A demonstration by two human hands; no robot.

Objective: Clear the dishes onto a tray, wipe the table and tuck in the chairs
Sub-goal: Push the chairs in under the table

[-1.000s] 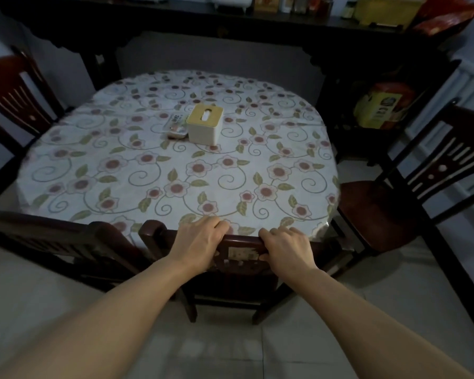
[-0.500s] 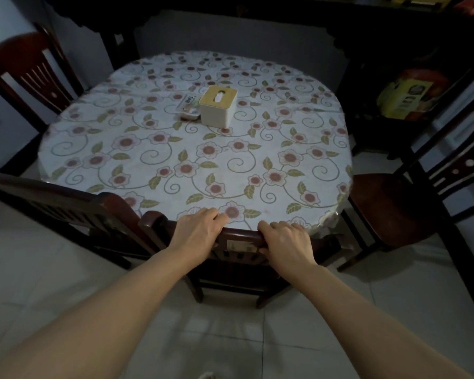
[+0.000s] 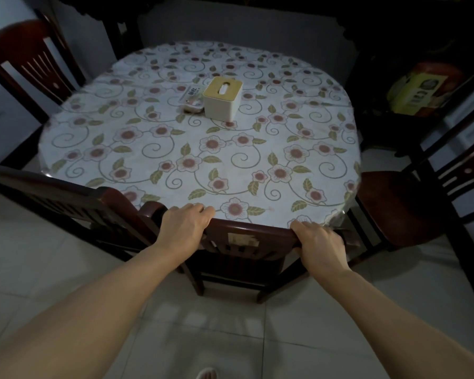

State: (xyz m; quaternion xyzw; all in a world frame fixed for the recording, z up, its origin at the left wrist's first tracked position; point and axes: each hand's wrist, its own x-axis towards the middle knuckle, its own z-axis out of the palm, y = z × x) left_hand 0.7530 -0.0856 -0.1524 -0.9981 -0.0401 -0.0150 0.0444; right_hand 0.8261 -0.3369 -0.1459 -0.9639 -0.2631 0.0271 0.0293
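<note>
Both hands (image 3: 185, 228) (image 3: 319, 242) grip chair (image 3: 246, 239) (arms outstretched).

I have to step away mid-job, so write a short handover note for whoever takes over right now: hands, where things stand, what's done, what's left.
Left hand and right hand each hold a grip on the top rail of the near chair, whose back sits close against the table edge.
No dishes or tray in view; on the tablecloth only a tissue box with a small packet beside it.
Left-front chair sits close to the table. The chair on the right stands with its seat exposed, and the far-left chair stands back from the table.
Left: let go here, then tuck in those two chairs.
</note>
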